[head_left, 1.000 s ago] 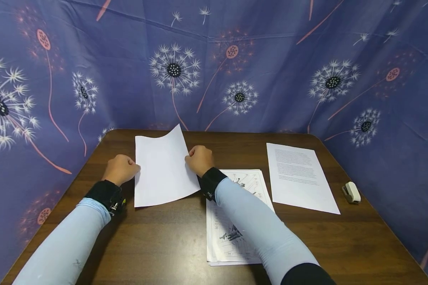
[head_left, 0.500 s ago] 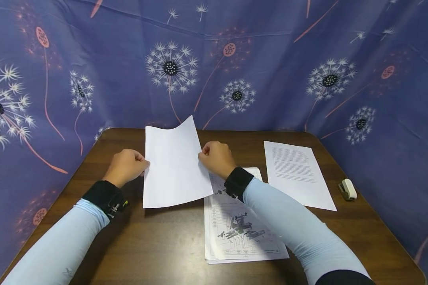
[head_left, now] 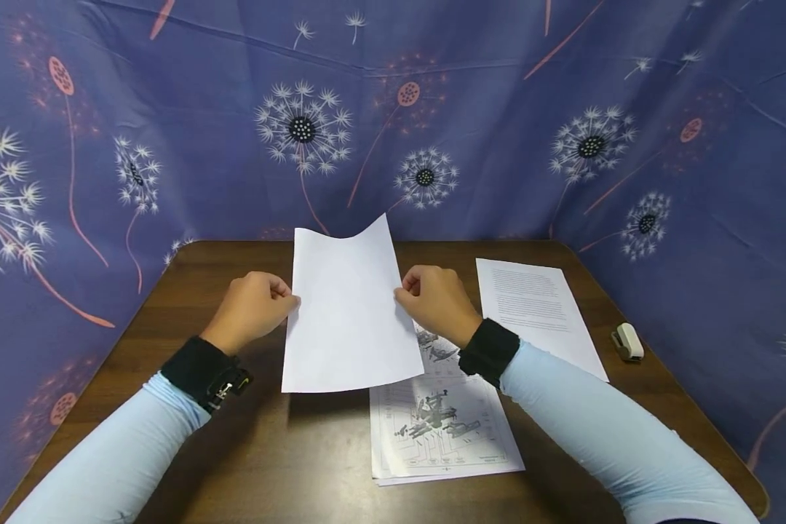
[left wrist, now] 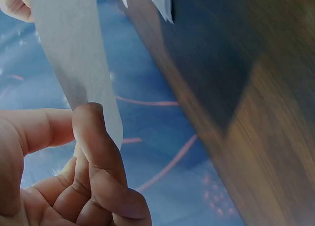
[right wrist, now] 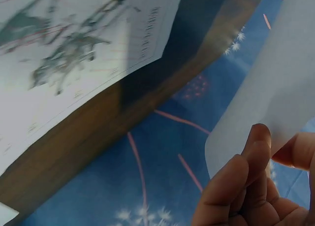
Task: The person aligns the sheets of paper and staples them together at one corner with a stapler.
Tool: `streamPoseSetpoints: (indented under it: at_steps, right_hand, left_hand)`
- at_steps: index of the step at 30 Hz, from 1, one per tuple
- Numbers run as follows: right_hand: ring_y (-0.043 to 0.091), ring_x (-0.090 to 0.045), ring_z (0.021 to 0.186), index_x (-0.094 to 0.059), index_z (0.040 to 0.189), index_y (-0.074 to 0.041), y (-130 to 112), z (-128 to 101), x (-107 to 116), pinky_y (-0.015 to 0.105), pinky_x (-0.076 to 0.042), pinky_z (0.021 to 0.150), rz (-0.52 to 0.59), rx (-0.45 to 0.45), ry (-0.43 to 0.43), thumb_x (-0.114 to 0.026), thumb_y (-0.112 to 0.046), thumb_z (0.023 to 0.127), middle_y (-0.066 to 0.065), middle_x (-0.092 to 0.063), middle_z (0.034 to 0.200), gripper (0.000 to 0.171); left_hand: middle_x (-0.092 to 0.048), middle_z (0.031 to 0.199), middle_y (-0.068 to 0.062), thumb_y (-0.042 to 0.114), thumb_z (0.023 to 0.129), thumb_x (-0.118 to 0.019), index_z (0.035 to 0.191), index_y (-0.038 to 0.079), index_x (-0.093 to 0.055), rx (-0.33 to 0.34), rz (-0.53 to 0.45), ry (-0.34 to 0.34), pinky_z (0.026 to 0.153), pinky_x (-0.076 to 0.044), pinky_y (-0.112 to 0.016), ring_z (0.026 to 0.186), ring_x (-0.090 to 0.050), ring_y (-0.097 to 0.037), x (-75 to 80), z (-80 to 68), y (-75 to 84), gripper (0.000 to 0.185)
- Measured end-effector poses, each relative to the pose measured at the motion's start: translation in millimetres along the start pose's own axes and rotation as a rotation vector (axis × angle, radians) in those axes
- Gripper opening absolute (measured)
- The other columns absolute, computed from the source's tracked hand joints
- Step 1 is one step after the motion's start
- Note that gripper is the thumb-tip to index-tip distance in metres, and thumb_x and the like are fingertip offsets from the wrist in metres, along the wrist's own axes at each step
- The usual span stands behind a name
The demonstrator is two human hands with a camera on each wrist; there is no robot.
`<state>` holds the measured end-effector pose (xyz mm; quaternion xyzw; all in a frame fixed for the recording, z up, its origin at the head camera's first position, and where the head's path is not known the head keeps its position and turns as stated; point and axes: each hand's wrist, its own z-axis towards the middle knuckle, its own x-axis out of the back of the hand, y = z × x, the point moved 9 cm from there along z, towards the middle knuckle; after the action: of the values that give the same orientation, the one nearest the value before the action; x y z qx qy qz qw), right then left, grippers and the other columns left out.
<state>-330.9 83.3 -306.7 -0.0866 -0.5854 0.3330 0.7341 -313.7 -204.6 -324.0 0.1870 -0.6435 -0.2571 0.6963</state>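
Note:
A blank white sheet of paper (head_left: 350,313) is held up off the table between both hands, slightly bowed, its top right corner peaking. My left hand (head_left: 252,309) pinches its left edge between thumb and fingers; the left wrist view shows that pinch on the paper (left wrist: 74,44) closely. On the opposite edge, my right hand (head_left: 439,302) pinches the sheet in the same way, as the right wrist view of the paper (right wrist: 275,78) confirms. Below and right of it lies a stack of printed sheets with diagrams (head_left: 445,429), partly covered by the raised sheet and right hand.
A sheet printed with text lines (head_left: 530,298) lies at the right, partly behind the right forearm. Near the right edge of the wooden table (head_left: 249,451) sits a small white stapler-like object (head_left: 627,342). A blue dandelion-patterned cloth (head_left: 498,109) hangs behind the table.
Both hands have carried the blank sheet rightward and raised it off the table, toward the diagram stack. The right forearm has swung right, uncovering more of the stack's lower part.

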Motion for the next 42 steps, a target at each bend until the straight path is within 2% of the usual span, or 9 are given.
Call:
streamPoseSetpoints:
  at_steps: [7, 15, 22, 27, 33, 42]
  right_hand:
    - [0.017, -0.056, 0.062, -0.069, 0.087, -0.016, 33.0, -27.1, 20.8, 0.034, -0.046, 0.062, 0.009, -0.036, -0.004, -0.069, -0.027, 0.094, -0.002, -0.064, 0.072, 0.013]
    - [0.017, -0.054, 0.059, -0.070, 0.086, -0.015, 70.4, -60.4, 37.3, 0.031, -0.043, 0.053, 0.032, -0.105, -0.016, -0.072, -0.027, 0.094, 0.000, -0.062, 0.071, 0.014]
    - [0.016, -0.053, 0.059, -0.070, 0.084, -0.015, 85.0, -84.9, 44.5, 0.028, -0.042, 0.049, 0.030, -0.127, -0.038, -0.073, -0.023, 0.093, 0.000, -0.060, 0.068, 0.012]
    - [0.015, -0.052, 0.059, -0.071, 0.083, -0.014, 93.7, -99.0, 42.3, 0.027, -0.041, 0.049, 0.023, -0.145, -0.069, -0.075, -0.021, 0.093, -0.001, -0.060, 0.068, 0.012]
    - [0.015, -0.051, 0.061, -0.071, 0.082, -0.014, 105.2, -107.9, 32.4, 0.026, -0.040, 0.050, 0.002, -0.166, -0.097, -0.076, -0.021, 0.092, -0.003, -0.060, 0.067, 0.013]
    - [0.014, -0.052, 0.059, -0.069, 0.077, -0.016, 118.5, -121.9, 17.4, 0.026, -0.041, 0.049, 0.006, -0.217, -0.161, -0.078, -0.022, 0.091, -0.002, -0.058, 0.063, 0.018]
  left_hand:
    - [-0.060, 0.065, 0.000, 0.028, 0.094, -0.072, 0.081, 0.011, -0.071, -0.078, -0.023, -0.019, 0.053, -0.041, -0.031, 0.056, -0.051, -0.016, -18.7, -7.5, 25.7, 0.022]
    - [-0.054, 0.057, 0.002, 0.027, 0.094, -0.074, 0.073, 0.014, -0.070, -0.151, -0.099, -0.085, 0.050, -0.039, -0.030, 0.053, -0.048, -0.015, -53.0, -16.8, 53.0, 0.024]
    - [-0.053, 0.055, 0.003, 0.027, 0.093, -0.074, 0.070, 0.017, -0.068, -0.167, -0.100, -0.120, 0.052, -0.040, -0.030, 0.054, -0.049, -0.015, -71.1, -25.4, 69.6, 0.026]
    - [-0.053, 0.054, 0.004, 0.026, 0.094, -0.074, 0.068, 0.018, -0.066, -0.179, -0.074, -0.146, 0.050, -0.039, -0.029, 0.052, -0.050, -0.014, -88.0, -33.2, 74.1, 0.028]
    - [-0.052, 0.054, 0.005, 0.025, 0.094, -0.074, 0.066, 0.019, -0.066, -0.188, -0.068, -0.176, 0.051, -0.040, -0.029, 0.052, -0.050, -0.013, -108.7, -38.3, 71.1, 0.030]
    - [-0.061, 0.059, 0.005, 0.024, 0.096, -0.073, 0.071, 0.017, -0.071, -0.152, -0.095, -0.274, 0.048, -0.041, -0.029, 0.053, -0.054, -0.014, -136.8, -44.0, 67.7, 0.026]
